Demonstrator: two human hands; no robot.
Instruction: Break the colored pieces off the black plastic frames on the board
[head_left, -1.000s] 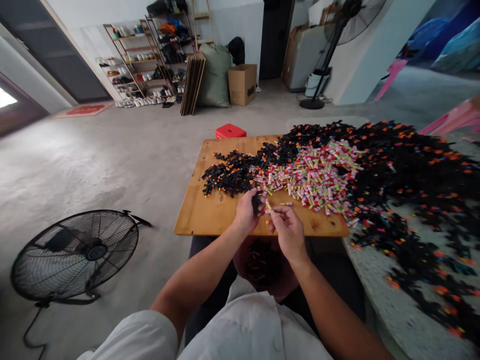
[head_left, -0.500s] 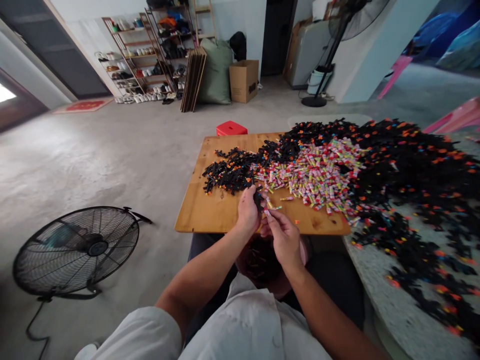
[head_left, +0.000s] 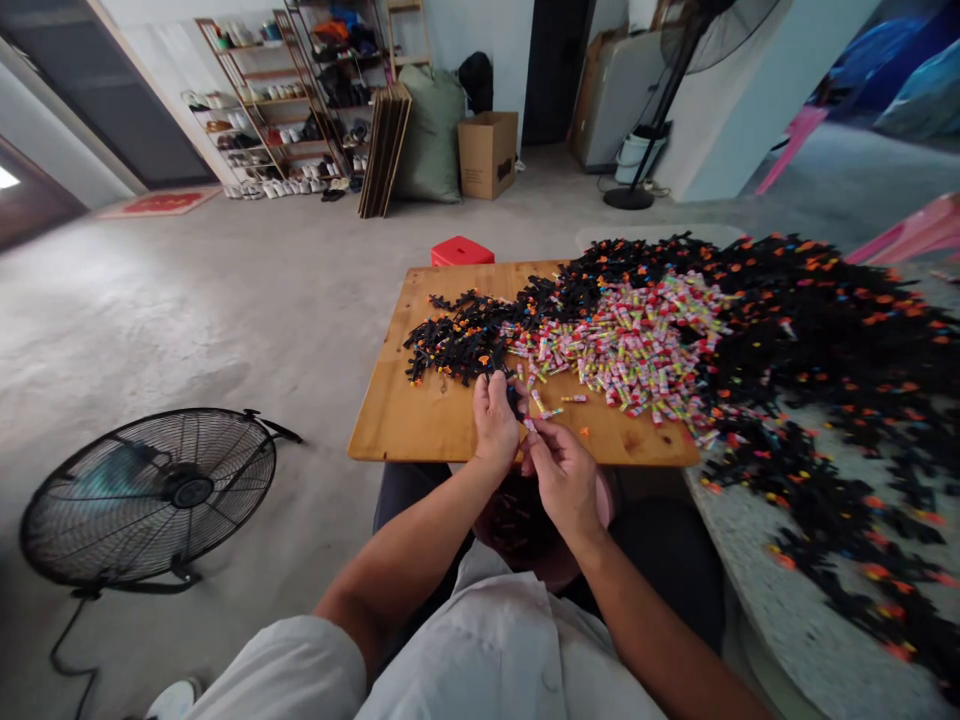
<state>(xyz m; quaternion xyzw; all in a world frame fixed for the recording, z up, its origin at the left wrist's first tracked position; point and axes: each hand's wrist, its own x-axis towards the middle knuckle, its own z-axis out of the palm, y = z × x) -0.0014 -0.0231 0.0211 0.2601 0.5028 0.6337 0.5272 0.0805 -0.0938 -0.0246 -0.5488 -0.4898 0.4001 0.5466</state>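
Note:
My left hand (head_left: 495, 425) is closed around a small black plastic piece (head_left: 514, 400) over the near edge of the wooden table (head_left: 409, 420). The fingertips of my right hand (head_left: 566, 480) pinch a small pink-and-white tube (head_left: 529, 426) right by that piece. Whether the two touch is too small to tell. Just beyond my hands lies a pile of such tubes (head_left: 637, 345) with pink, red and yellow-green parts. To its left are black pieces with orange bits (head_left: 457, 345). Below my hands, between my legs, sits a pinkish tub (head_left: 606, 500) with dark contents.
A larger heap of black pieces (head_left: 810, 320) spreads over the speckled grey table (head_left: 750, 530) at right. A black floor fan (head_left: 191, 488) stands at left. Behind the wooden table are a red stool (head_left: 462, 251), a cardboard box (head_left: 487, 155) and shoe racks (head_left: 262, 95).
The view has tipped slightly. Both hands keep almost the same place and hold, with my right fingertips a touch further left.

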